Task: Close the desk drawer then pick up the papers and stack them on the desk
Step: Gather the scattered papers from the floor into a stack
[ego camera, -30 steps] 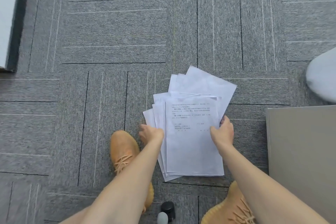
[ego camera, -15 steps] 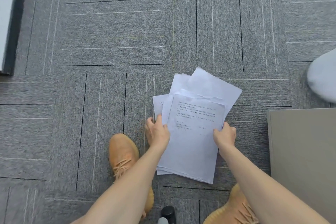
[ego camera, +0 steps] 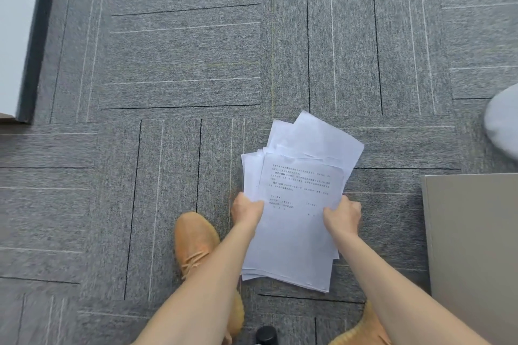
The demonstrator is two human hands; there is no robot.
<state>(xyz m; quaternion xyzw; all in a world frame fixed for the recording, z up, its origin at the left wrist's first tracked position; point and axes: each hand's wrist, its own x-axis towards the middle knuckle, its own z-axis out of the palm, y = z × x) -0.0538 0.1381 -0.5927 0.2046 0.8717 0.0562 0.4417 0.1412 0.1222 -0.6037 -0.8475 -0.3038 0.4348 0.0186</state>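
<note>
head view — papers (ego camera: 297, 204) between both hands

We hold the papers (ego camera: 300, 204) in both hands above the grey carpet (ego camera: 182, 64). Our left hand (ego camera: 246, 209) grips their left edge and our right hand (ego camera: 342, 214) their right edge. The sheets fan out unevenly away from us, the top one printed. Left of the papers is one tan shoe (ego camera: 196, 241); right of them stands a beige cabinet (ego camera: 473, 246).
</note>
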